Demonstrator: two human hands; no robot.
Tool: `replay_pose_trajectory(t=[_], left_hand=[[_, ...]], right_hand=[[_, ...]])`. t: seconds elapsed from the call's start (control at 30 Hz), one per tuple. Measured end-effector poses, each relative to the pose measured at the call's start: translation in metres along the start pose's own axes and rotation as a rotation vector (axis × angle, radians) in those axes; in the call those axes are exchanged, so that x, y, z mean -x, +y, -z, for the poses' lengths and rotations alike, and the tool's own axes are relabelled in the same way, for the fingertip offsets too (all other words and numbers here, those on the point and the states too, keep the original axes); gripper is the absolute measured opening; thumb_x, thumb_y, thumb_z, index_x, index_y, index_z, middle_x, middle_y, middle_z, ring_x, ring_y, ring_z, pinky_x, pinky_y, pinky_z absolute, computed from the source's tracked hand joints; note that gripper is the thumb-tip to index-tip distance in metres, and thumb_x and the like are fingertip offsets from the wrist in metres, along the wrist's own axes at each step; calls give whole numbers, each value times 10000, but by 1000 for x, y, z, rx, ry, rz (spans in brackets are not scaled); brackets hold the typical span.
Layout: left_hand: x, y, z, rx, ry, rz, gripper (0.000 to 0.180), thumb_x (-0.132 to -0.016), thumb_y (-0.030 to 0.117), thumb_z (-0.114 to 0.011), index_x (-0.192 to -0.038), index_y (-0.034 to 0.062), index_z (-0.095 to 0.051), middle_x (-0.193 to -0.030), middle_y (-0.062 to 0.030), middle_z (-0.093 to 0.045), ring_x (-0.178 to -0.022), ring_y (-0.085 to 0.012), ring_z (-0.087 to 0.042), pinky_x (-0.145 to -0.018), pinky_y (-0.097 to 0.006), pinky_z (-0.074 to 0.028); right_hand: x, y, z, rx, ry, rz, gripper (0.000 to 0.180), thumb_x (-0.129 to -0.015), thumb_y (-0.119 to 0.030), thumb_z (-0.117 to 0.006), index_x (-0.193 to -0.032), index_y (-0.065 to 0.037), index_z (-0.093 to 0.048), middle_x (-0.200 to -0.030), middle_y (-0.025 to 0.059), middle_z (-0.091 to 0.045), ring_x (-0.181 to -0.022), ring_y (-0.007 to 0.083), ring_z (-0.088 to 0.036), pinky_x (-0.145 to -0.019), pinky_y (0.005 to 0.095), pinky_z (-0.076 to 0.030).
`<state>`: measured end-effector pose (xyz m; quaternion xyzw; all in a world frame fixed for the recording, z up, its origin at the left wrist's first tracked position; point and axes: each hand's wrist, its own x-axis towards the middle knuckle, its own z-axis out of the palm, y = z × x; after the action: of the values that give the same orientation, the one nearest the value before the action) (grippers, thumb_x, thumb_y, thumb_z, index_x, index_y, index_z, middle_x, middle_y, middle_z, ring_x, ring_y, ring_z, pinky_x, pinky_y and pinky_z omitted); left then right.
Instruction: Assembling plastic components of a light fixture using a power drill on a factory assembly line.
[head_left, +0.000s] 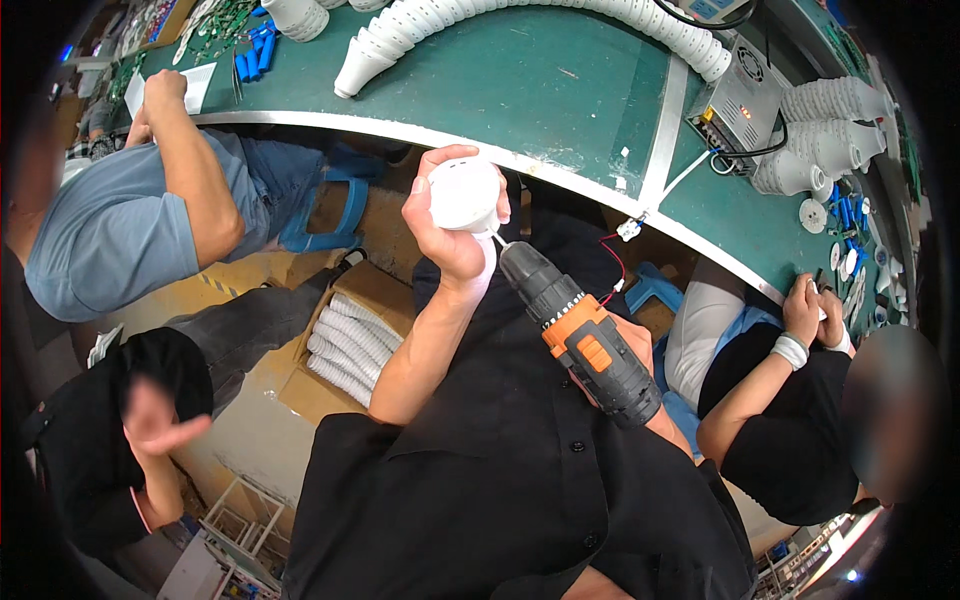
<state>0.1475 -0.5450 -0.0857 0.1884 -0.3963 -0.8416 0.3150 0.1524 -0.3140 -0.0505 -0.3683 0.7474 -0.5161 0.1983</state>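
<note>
The left hand [438, 236], raised, wraps a white cup [464, 194]; the right hand [635, 343], lower, grips a drill [592, 345].

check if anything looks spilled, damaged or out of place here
Nothing looks amiss with the white cup or drill. Blue cylinders at the upper left of the green bench lie at odd angles, untidy beside nested white cups.

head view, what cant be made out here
All in the head view:
Right hand: most fingers, hidden by the drill.
Left hand: palm, hidden by the white cup.
Bit: where its tip ends, too small to tell.
White stack: part of its arc, cut off by the top edge.
</note>
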Motion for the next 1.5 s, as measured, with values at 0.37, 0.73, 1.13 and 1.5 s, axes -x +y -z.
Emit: replay_pose_trajectory(t=[0.37, 0.73, 1.13, 1.5], left_hand=[[-1, 7, 8, 165, 233, 13, 587, -947, 567, -332, -1049, 38, -563, -644, -104, -559, -456, -229, -538, -385, -341, -435], [14, 9, 7, -48, 77, -183, 532, -1010, 503, -322, -1078, 36, -567, -716, -67, -603, -507, -114, -554, -454, -246, -447], [-10, 24, 26, -24, 99, -134, 566, -950, 512, -309, -1046, 12, -556, -697, -136, -586, -526, -220, -547, -443, -344, -456], [-10, 11, 16, 19, -34, -67, 549, -957, 479, -329, -1085, 0, -564, -732, -175, -603, -536, -211, -538, -466, -314, -424]], right_hand=[[-18, 37, -26, -152, -171, 56, 326, -782, -73, -710, -1102, -26, -672, -1057, 128, -705, -999, 287, -702, -868, 325, -543], [-193, -52, -186, -540, -439, 776, 299, -780, -64, -715, -1072, -14, -675, -998, 130, -705, -930, 295, -706, -823, 335, -551], [-32, 20, -21, -5, -131, 141, 271, -778, -54, -721, -1040, -1, -677, -933, 133, -705, -855, 303, -712, -774, 345, -560], [-17, -1, -6, 55, -44, 69, 255, -744, -46, -748, -967, 37, -656, -856, 126, -667, -682, 268, -692, -595, 317, -535]])
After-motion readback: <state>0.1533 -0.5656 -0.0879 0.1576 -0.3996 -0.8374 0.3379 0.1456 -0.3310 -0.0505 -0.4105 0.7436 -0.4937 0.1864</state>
